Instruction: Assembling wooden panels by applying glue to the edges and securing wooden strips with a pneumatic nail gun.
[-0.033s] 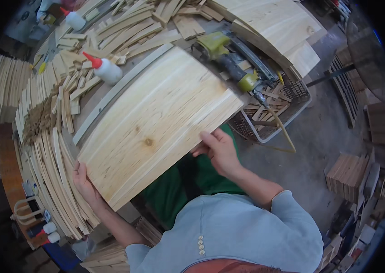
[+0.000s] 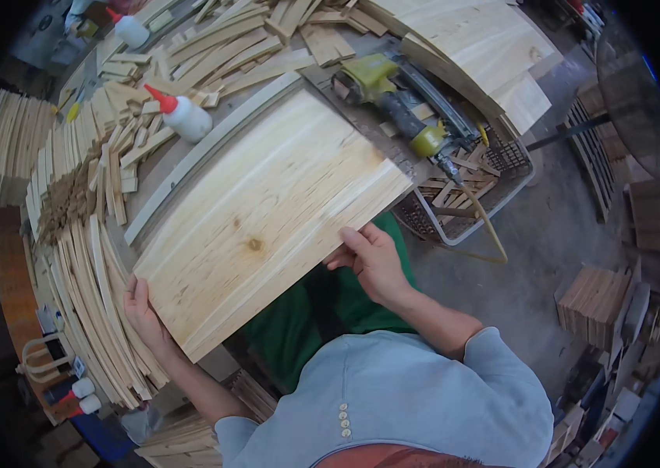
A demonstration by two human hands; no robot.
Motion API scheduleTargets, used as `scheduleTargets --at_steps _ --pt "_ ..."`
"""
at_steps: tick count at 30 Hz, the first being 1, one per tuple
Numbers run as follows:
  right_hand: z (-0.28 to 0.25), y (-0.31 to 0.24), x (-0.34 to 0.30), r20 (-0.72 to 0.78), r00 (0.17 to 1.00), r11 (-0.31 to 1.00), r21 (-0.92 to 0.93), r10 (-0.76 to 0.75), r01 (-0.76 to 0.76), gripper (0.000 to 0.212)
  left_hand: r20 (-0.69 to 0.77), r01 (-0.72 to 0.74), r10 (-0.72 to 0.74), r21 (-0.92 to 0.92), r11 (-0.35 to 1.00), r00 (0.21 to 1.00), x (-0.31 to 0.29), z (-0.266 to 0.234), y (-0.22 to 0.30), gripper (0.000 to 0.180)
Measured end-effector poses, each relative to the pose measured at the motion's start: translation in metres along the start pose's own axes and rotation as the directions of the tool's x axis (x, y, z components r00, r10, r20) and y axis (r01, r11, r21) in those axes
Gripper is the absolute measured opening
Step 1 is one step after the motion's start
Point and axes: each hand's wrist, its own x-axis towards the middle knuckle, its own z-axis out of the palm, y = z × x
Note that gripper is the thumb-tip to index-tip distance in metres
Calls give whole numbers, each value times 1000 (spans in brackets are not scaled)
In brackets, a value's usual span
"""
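Observation:
A pale wooden board (image 2: 267,218) with a curved far edge and a dark knot lies in front of me, tilted across the view. At its left corner my left hand (image 2: 147,312) is closed, fingertips over the end. My right hand (image 2: 373,253) pinches the near long edge, thumb on top and fingers below. Just beyond the board's far edge lies a thin curved wooden strip (image 2: 205,152) on the workbench. Past the strip stands a white glue bottle (image 2: 188,119) with a red nozzle. A green and black nail gun (image 2: 396,105) rests right of the board.
Loose wood offcuts (image 2: 228,51) cover the bench's far side, near a second glue bottle (image 2: 131,31). Long curved strips (image 2: 92,304) are stacked at left. A plastic basket (image 2: 502,199) of scraps and a yellow hose (image 2: 490,230) are at right. Large boards (image 2: 470,39) lie far right.
The board has shifted slightly toward me, widening the gap to the curved strip. Both hands keep their hold on it.

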Motion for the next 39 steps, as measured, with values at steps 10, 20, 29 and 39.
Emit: scheduleTargets --at_steps 10,20,29,39 --pt "-1 -7 33 32 990 981 -139 139 -134 31 119 -106 81 219 970 990 3 28 -10 48" --pt "-11 -45 40 2 895 827 -382 447 -412 37 188 -354 310 653 669 932 -54 33 -9 48" --pt "-11 -47 38 49 891 843 -352 451 -407 33 104 -186 161 715 674 982 -97 14 -21 58" --pt "-14 -43 31 77 908 836 -429 412 -343 31 81 -202 202 678 707 976 -91 20 -21 53"
